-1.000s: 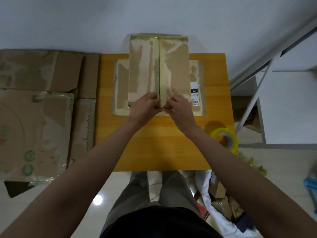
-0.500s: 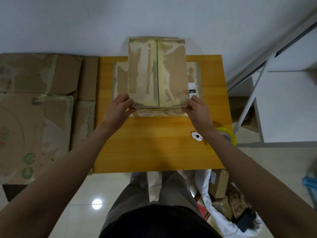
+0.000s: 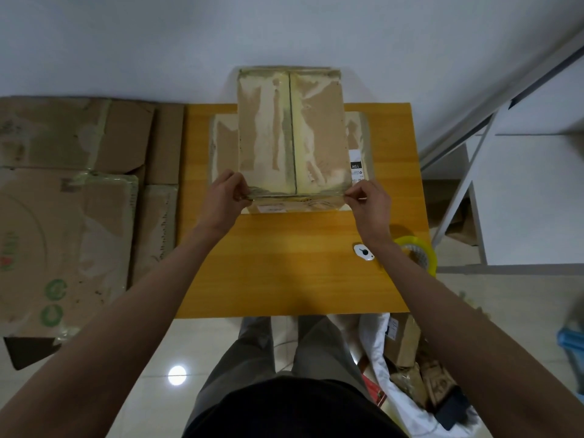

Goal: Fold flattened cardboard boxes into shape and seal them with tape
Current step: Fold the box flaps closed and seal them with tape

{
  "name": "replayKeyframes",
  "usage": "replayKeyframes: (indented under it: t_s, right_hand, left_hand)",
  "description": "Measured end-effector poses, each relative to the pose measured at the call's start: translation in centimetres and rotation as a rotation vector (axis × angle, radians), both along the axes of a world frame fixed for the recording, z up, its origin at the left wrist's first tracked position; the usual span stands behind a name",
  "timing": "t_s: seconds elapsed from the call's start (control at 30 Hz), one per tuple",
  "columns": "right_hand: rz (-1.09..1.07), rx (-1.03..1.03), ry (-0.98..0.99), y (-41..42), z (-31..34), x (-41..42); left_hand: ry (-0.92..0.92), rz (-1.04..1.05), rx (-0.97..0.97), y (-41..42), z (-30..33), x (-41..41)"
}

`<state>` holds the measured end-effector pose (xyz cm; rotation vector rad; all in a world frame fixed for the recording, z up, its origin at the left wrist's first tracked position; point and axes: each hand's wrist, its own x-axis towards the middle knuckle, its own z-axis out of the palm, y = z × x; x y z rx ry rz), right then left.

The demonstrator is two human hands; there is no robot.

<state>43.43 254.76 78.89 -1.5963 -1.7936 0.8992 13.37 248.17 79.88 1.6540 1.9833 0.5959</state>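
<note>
A: Starting nearest the camera, what was there?

B: The person's grey trousers (image 3: 268, 352) and dark top, standing on pale floor tiles. To their right lay a white bag (image 3: 407, 403) stuffed with crumpled brown packaging. Both bare forearms reached forward over the orange wooden table (image 3: 284, 273).

A: And on the near part of the table?

B: By the right edge sat a roll of yellowish clear tape (image 3: 417, 252), partly behind the right forearm, and just beside it a small white tool with a black spot (image 3: 364, 251).

A: The hands?

B: The left hand (image 3: 221, 200) had its fingers curled, pinching the near left corner of the folded brown cardboard box with worn tape strips (image 3: 290, 134). The right hand (image 3: 368, 202) pinched the near right corner between thumb and fingertips. Both held the box's near top edge.

A: Where was the box?

B: At the far middle of the table, its two top flaps closed along a centre seam. It rested on a flattened brown cardboard sheet (image 3: 222, 147) that stuck out on both sides, with a white printed label (image 3: 355, 164) showing at the right.

A: Farther off?

B: Left of the table, large flattened brown cardboard pieces with green printed marks (image 3: 63, 232) covered the floor. On the right stood a white metal frame (image 3: 464, 172), and a plain white wall (image 3: 189, 42) ran behind everything.
</note>
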Motion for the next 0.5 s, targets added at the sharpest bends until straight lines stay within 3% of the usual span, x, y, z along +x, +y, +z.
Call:
replayKeyframes:
  t_s: [0.13,0.37,0.5]
  right_hand:
    - [-0.013,0.014,-0.003,-0.1,0.0,-0.2]
    - [0.030,0.063,-0.034,0.1,0.1,0.6]
    - [0.082,0.067,-0.070,0.9,0.2,0.7]
  left_hand:
    - [0.013,-0.033,-0.021,-0.1,-0.1,-0.4]
    - [0.184,-0.281,-0.042,0.1,0.6,-1.9]
    - [0.258,-0.320,-0.025,0.6,1.3,-1.9]
